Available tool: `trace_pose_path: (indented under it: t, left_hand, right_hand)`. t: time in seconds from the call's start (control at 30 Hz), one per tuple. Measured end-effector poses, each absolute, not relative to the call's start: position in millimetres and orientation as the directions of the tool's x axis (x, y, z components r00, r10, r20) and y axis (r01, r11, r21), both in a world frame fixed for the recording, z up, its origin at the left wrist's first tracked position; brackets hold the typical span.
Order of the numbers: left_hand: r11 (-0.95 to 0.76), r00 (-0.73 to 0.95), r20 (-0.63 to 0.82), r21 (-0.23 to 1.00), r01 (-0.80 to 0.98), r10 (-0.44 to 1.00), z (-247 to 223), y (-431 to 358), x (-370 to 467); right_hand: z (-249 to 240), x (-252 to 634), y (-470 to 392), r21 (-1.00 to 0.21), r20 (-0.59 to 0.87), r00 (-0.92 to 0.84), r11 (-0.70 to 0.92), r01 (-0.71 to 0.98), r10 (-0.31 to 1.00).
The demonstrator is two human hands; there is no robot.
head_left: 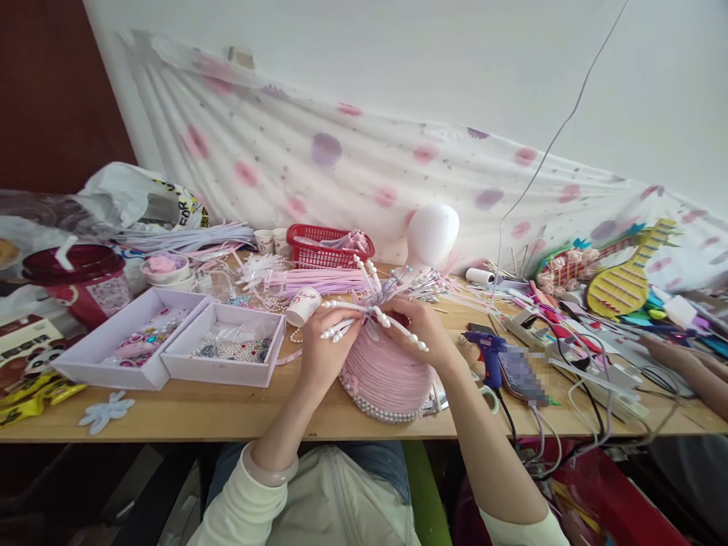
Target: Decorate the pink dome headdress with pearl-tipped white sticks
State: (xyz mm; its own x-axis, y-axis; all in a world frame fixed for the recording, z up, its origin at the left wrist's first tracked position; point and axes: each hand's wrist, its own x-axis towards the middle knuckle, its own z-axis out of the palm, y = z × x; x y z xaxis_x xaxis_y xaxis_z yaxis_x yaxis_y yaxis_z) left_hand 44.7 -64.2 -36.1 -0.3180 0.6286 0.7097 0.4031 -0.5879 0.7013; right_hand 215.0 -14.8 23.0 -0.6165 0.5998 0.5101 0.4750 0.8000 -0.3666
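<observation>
A pink coiled cap-like piece (pixel 390 371) with a pearl-beaded rim rests on the table in front of me. Over its top, white stems (pixel 346 322) tipped with pearl beads spread to both sides. My left hand (pixel 327 341) is closed around the stems on the left. My right hand (pixel 421 326) pinches the stems from the right, just above the pink piece. Part of the fingers is hidden behind the stems. More beaded sprays stand behind my hands, before a white foam head (pixel 433 235).
White trays of beads (pixel 227 375), a tipped paper cup (pixel 303 306) and a red basket (pixel 330 258) lie left and behind. A blue glue gun (pixel 490 356), cables and a yellow lute shape (pixel 619 288) are right. Another person's hand (pixel 665 353) rests far right.
</observation>
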Motion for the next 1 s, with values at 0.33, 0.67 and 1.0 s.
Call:
trace_pose_path:
  t: [0.33, 0.67, 1.0]
  left_hand:
    - [-0.574, -0.232, 0.745, 0.640, 0.511, 0.625, -33, -69, 47]
    - [-0.528, -0.249, 0.752, 0.621, 0.580, 0.610, -26, -61, 49]
    - [-0.481, -0.256, 0.737, 0.623, 0.617, 0.626, -27, -53, 49]
  right_hand:
    - [17, 214, -11, -0.423, 0.561, -0.590, 0.814, 0.399, 0.581]
    - [20, 213, -7, -0.410, 0.557, -0.604, 0.821, 0.396, 0.570]
    - [25, 206, -12, -0.299, 0.498, -0.591, 0.766, 0.569, 0.634]
